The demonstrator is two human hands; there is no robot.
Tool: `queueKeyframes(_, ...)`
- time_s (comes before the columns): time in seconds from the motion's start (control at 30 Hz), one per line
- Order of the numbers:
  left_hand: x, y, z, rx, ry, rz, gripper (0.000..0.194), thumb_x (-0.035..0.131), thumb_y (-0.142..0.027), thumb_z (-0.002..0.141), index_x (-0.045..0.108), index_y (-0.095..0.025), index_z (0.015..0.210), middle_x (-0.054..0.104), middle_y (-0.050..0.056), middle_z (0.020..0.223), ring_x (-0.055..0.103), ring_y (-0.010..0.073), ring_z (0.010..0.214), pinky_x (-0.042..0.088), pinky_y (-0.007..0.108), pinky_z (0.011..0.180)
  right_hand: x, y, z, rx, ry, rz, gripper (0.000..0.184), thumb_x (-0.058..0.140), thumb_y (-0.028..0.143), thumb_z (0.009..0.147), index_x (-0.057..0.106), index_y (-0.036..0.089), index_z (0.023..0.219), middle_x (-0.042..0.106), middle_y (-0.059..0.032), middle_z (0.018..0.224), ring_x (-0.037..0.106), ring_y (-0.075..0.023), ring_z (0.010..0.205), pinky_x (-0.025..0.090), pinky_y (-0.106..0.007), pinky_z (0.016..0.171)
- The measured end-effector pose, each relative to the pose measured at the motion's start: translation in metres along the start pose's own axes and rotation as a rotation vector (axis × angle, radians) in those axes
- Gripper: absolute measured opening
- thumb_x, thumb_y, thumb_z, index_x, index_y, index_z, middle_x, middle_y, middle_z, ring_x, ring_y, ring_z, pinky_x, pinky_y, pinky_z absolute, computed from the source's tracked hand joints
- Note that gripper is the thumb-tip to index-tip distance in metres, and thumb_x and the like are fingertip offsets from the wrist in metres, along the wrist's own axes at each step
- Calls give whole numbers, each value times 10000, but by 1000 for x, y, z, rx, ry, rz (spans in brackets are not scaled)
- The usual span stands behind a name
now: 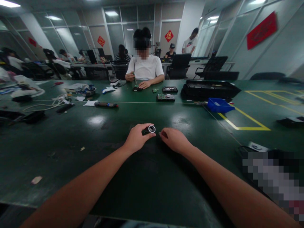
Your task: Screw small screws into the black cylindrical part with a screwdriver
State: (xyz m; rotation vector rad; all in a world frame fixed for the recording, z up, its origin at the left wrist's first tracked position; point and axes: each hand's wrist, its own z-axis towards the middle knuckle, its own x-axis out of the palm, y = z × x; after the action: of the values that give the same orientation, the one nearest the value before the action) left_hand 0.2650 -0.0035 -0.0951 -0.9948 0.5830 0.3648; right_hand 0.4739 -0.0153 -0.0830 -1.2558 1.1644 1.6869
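Note:
My left hand (pixel 137 137) is closed around a small round black object with a shiny silver ring face (pixel 151 129), held just above the green table (pixel 95 152). My right hand (pixel 174 139) is a little to its right, fingers pinched together on something tiny near the fingertips that I cannot make out. The two hands are close but not touching.
A person in a white shirt (pixel 145 68) sits across the table working on a small device (pixel 137 89). Hard drives (pixel 165 97) and a black case (pixel 209 88) lie beyond, with a blue tray (pixel 219 105). A screwdriver (pixel 106 104), cables and papers sit at left. Yellow tape lines mark the right.

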Motion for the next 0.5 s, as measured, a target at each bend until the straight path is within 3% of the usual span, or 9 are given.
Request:
queueKeyframes(0.27,1,-3,-1,51,5,18,382,781,-303,799,696,-271,1170,736,22,1131,651,225,1031,492,392,934,-19,19,-10,-42,-211,186,185,517,303,949,662,192,977,687,-52,843,604,-179,734,407,-299,654)
queueKeyframes(0.4,4,-7,-2,123,36,26,352,767,-238,809,702,-257,1155,738,23,1140,647,221,1043,484,386,940,-21,33,-17,-120,-197,180,109,553,246,920,649,198,905,681,-45,863,601,-177,764,397,-295,667)
queueKeyframes(0.5,5,-9,-2,144,35,42,359,762,-190,804,702,-251,1153,740,21,1134,645,220,1037,477,388,938,-22,38,-19,-100,-177,158,98,566,233,905,651,196,873,682,-44,850,598,-179,750,390,-298,658)
